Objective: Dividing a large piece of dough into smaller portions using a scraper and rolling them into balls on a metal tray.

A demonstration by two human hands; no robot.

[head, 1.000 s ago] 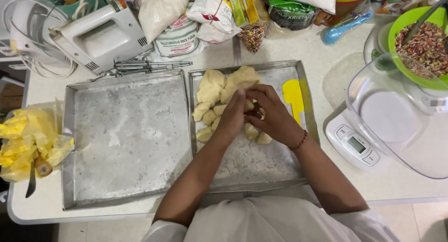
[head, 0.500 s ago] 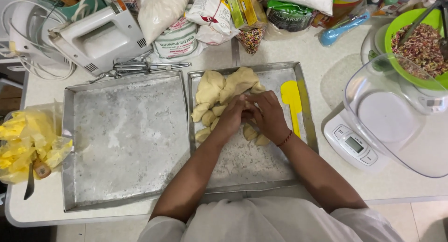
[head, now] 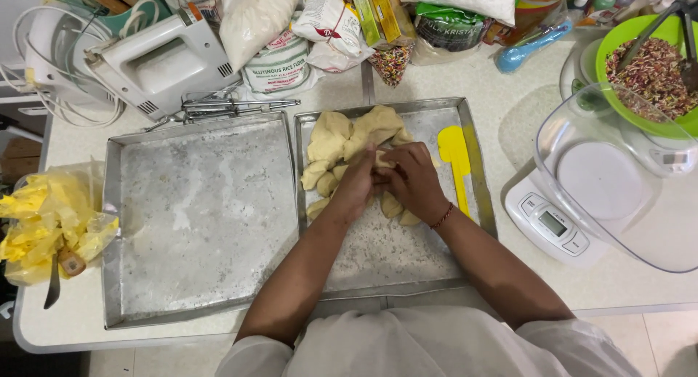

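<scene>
My left hand and my right hand meet over the right metal tray, both closed around a small piece of pale dough between the fingers. A big lump of dough fills the tray's far left corner. Several small dough pieces lie beside and under my hands. A yellow scraper rests along the tray's right side.
An empty floured tray sits to the left. A white kitchen scale with a clear bowl stands right. A green bowl of sprinkles, a hand mixer, flour bags and a yellow plastic bag surround them.
Both hands stay together over the dough, with the fingers shifting slightly as they work the small piece. The view has drifted a little.
</scene>
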